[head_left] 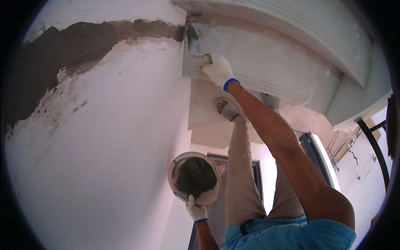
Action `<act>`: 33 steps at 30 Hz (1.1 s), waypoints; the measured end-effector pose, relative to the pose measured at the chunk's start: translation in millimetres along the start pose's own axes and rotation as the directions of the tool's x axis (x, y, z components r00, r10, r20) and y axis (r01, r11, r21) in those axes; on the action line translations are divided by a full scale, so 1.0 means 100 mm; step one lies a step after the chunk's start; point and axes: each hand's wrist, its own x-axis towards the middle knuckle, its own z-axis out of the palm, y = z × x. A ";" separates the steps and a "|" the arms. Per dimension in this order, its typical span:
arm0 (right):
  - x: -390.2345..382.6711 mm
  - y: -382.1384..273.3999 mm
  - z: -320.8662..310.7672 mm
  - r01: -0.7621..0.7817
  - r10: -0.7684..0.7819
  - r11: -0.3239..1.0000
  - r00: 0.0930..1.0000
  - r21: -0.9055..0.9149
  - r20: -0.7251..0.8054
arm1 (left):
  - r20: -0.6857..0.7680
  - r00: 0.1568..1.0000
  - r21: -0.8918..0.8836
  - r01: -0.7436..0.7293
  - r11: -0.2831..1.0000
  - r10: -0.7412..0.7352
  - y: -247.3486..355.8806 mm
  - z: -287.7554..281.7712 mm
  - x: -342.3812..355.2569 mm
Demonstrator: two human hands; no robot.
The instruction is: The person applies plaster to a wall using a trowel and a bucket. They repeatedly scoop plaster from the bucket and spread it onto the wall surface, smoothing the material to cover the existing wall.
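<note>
My right hand [218, 71], in a white glove with a blue cuff, reaches up to the corner where the wall meets a pale stone step. Its fingers are closed on the handle of a trowel [195, 43], whose blade lies along that corner. Lower down, my left hand [196, 209], gloved the same way, grips the near rim of a round, pale bucket [172, 175]. Dark grey wet mortar [196, 177] sits inside the bucket. A band of dark grey mortar [79, 41] runs along the white wall [121, 137] and ends near the trowel.
Pale stone steps [275, 54] curve across the top. My shoe [230, 110] stands on a lower step, close to a round hole or lump in shadow. At the right is a black railing [375, 146]. Dark-framed openings [314, 156] show below.
</note>
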 end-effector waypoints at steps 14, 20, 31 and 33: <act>-0.11 -0.16 0.18 0.145 -0.139 0.987 0.987 0.073 -0.087 | 0.020 1.000 -0.019 -0.008 1.000 0.009 -0.09 -0.14 0.09; -0.30 -0.31 0.23 0.130 -0.129 0.992 0.989 -0.003 -0.074 | 0.037 0.999 -0.001 -0.005 1.000 0.005 -0.06 -0.13 0.09; -0.69 -0.79 0.33 0.089 -0.087 0.990 0.996 -0.106 0.020 | 0.028 0.999 -0.001 0.015 1.000 -0.015 0.03 0.02 0.05; -0.72 -0.92 0.40 0.056 -0.055 0.992 0.998 -0.115 0.009 | 0.026 1.000 0.007 0.001 1.000 -0.002 0.03 0.02 0.06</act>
